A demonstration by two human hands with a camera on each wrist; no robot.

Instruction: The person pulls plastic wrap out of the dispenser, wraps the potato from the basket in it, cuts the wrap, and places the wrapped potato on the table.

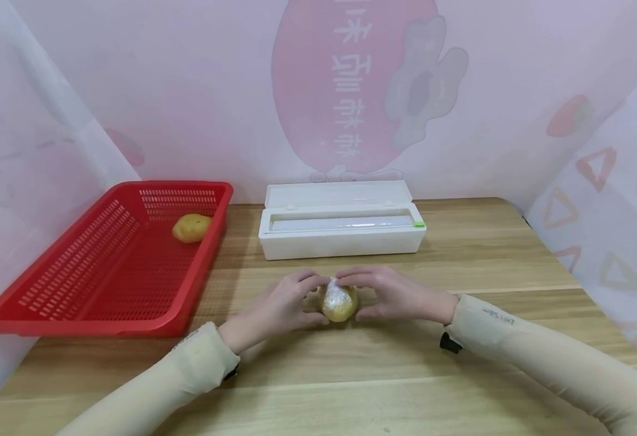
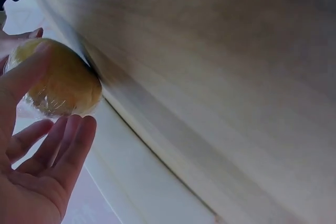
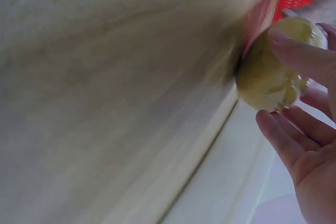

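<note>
A potato (image 1: pixel 339 310) in clear plastic wrap rests on the wooden table (image 1: pixel 351 393), the film bunched and shiny on top of it. My left hand (image 1: pixel 291 300) holds its left side, the thumb on the near side and the fingers on the far side. From the right, my right hand (image 1: pixel 392 295) grips it the same way. Both wrist views show a thumb laid across the wrapped potato (image 2: pixel 73 85), with the fingertips at its other side. In the right wrist view the film on the potato (image 3: pixel 260 80) looks creased.
Behind the hands stands a long white cling film box (image 1: pixel 346 243), its lid raised and a roll (image 1: pixel 340 223) inside. A red plastic basket (image 1: pixel 84 329) at the left contains another potato (image 1: pixel 192 228). Pink printed walls (image 1: pixel 198 91) border the table.
</note>
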